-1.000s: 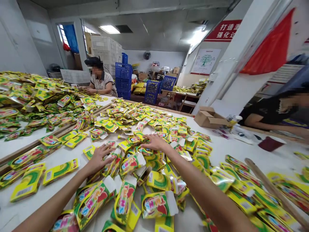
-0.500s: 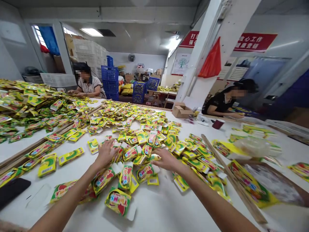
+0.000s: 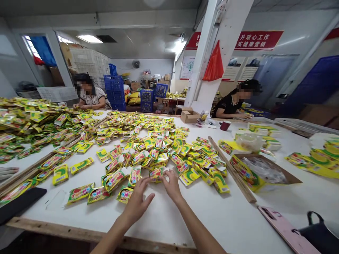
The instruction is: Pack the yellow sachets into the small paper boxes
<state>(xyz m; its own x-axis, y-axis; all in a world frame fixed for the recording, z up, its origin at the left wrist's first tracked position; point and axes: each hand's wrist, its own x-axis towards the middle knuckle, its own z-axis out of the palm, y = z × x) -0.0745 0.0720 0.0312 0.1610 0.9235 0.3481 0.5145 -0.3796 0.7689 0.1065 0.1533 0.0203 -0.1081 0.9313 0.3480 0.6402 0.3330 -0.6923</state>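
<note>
Small yellow-and-green printed cartons (image 3: 139, 157), several with white end flaps showing, lie in a loose heap on the white table (image 3: 201, 218). At the near edge of this heap is one carton (image 3: 156, 173), between my two hands. My left hand (image 3: 137, 201) has its fingertips at the carton's left end, with the thumb held well apart. From the other side, my right hand (image 3: 172, 185) touches the right end with bent, parted fingers. Neither hand is visibly closed around it. More cartons (image 3: 113, 179) lie just left of my left hand.
Wooden strips (image 3: 230, 169) border the heap on both sides. An opened box with clear plastic bags (image 3: 262, 169) and a pink phone (image 3: 288, 229) are at right. A black phone-like object (image 3: 22, 204) lies left. Two people (image 3: 94, 95) sit across the table.
My hands have drawn nearer to each other and back toward the table's near edge. Cartons beneath them have shifted and spread. The view has swung right, bringing the pink phone into sight.
</note>
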